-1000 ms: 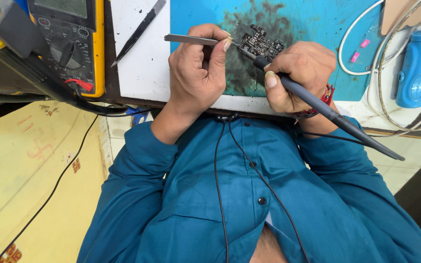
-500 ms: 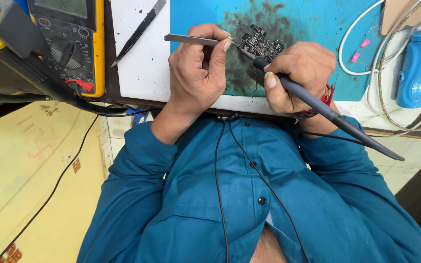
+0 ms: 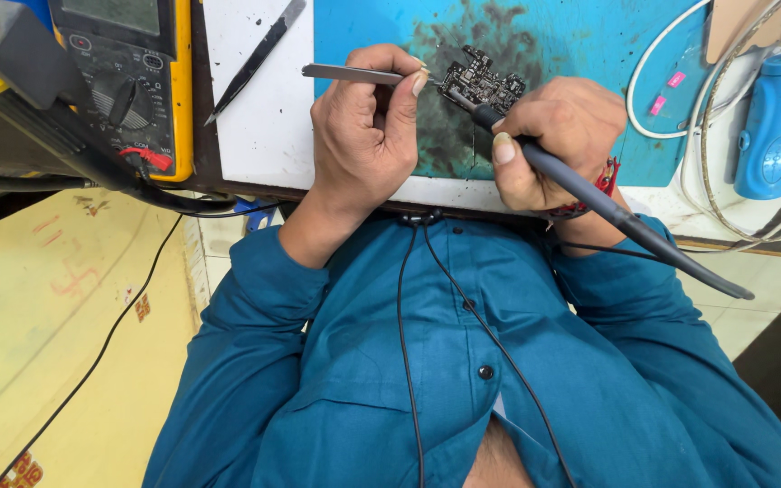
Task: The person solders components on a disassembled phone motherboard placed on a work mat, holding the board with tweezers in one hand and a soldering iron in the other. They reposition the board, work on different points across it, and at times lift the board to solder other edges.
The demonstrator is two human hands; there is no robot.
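We see small black circuit board (image 3: 484, 84) lying on blue mat (image 3: 580, 41). Left hand (image 3: 363, 136) grip pinches tweezers (image 3: 354, 74), tips at board's left edge. Right hand (image 3: 549, 136) grip clenches soldering iron (image 3: 607, 208), tip on board.

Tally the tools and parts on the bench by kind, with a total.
Tweezers: 2, one in the left hand at, one lying loose
Soldering iron: 1, in the right hand
Circuit board: 1
Multimeter: 1
Blue bottle: 1
Total: 6
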